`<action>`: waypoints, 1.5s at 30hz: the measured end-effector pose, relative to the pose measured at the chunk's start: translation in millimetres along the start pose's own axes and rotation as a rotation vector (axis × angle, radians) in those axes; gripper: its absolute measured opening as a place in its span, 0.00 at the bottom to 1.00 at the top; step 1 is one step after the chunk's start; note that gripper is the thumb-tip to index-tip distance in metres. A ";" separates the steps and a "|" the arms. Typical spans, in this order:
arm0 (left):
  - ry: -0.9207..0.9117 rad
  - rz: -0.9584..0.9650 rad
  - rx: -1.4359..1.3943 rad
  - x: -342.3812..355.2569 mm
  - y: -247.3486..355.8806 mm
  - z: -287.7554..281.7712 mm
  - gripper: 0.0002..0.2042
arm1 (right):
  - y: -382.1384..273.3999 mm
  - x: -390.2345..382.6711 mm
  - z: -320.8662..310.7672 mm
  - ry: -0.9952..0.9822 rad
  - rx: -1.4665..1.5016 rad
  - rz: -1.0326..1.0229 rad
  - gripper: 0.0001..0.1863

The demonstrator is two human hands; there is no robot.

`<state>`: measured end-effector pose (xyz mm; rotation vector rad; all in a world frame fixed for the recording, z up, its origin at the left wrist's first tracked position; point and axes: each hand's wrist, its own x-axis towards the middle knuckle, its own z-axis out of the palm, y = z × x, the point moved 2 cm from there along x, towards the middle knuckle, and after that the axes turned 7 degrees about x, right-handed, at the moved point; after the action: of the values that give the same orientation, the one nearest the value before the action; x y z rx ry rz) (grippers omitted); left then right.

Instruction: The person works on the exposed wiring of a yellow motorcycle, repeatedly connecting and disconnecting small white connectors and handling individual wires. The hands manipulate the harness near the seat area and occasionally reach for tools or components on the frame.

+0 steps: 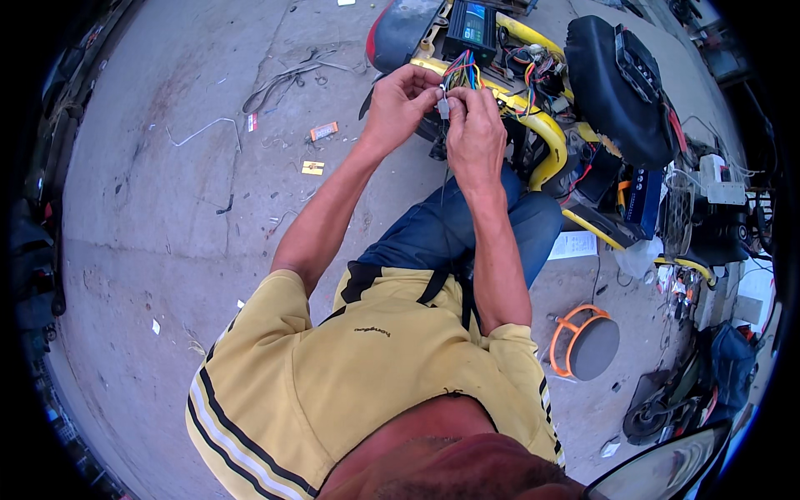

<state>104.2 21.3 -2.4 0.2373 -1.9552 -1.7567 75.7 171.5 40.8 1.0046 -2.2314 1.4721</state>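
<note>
We held both hands up over the opened yellow frame (546,133) of a small electric vehicle. Our left hand (398,104) had its fingers curled in, the thumb and forefinger pressed together on the bundle of coloured wires (462,73) that fanned out from under the black controller box (472,25). Our right hand (475,137) sat just beside it, the two hands touching at the fingertips, and it pinched a small pale connector (444,107) at the end of those wires. A thin dark lead hung down from the connector towards our blue trouser leg (467,225); whether either hand gripped that lead we could not tell.

The wires and connector lay between our hands, just in front of the box and above the frame tube. To the right of them the black seat (612,87) stood tilted up. On the concrete floor (167,208) to the left were scraps of wire and small bits of card, well apart from us. Near our right elbow stood a round grey disc with an orange ring (583,342)
</note>
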 end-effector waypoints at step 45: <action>-0.201 0.081 0.062 8.9 13.5 -19.2 0.11 | 10.1 -19.4 8.6 0.049 -0.073 -0.048 0.12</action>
<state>108.2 2.5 13.7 0.0017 -2.1304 -1.7266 83.9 173.8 18.9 0.9813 -2.1943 1.3709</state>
